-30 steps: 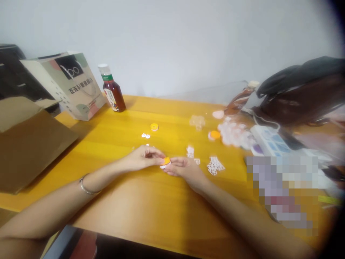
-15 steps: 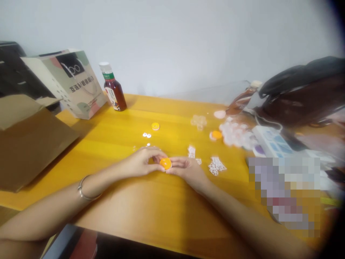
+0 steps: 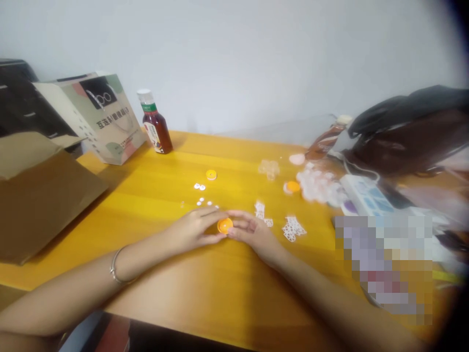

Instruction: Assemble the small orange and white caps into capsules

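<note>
Now the left hand [image 3: 201,228] and right hand [image 3: 254,233] pinch the disc [image 3: 224,225], turned from nearly edge-on to face-on, presumably exposing its inside.

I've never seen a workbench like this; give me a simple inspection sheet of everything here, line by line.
Surface: yellow-brown table, with small pieces spread about.
Job's things: orange round piece between the hands; beyond it, a yellow round piece and small white discs; to the right, white lacy cutouts.
Clutter: cardboard box, paper bag and upright bottle at left; dark bag at right. A pixelated patch hides some things.
Grip: right hand holds the orange round piece; left hand curls around its other side, contact unclear.
Cables: thin white cord-like strand near the dark bag, blurred.
Surroundings: pale wall behind; other people, nothing seen.
</note>
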A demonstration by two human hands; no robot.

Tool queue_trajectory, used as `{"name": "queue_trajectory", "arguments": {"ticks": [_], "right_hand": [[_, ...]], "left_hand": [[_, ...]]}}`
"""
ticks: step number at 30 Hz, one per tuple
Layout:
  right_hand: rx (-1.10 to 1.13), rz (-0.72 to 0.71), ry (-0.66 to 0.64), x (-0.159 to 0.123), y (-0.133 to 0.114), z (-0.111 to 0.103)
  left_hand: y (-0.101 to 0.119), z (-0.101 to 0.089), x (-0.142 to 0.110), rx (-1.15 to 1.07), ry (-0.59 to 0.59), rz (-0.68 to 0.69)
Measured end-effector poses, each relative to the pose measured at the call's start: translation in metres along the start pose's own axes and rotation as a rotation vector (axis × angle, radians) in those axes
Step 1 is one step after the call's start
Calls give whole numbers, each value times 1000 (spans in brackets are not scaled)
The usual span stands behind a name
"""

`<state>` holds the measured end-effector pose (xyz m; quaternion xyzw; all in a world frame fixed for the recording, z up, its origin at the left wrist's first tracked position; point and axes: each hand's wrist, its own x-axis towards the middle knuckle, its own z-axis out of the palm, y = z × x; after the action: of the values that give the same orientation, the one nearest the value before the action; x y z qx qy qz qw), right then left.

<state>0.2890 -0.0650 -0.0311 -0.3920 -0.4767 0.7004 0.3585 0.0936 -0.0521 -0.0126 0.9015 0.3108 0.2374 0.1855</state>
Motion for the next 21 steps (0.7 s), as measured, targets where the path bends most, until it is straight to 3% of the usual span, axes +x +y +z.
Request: {"name": "queue_trajectory", "arguments": {"ticks": [9,13,17,21], "right_hand": [[8,-8,-43,-1,2,0],[-153,-17,-14,-3,-2,2],[-519,-124,152,-9,-34,-9],[-879,-193,440,-20,-76,-55]], "left_hand": [[3,0,-3,-48,9,-7],[2,1,-4,-64,-6,-40],[2,5,-3,-99,-51,-73],[0,11,-1,-141,-77,-95]]}}
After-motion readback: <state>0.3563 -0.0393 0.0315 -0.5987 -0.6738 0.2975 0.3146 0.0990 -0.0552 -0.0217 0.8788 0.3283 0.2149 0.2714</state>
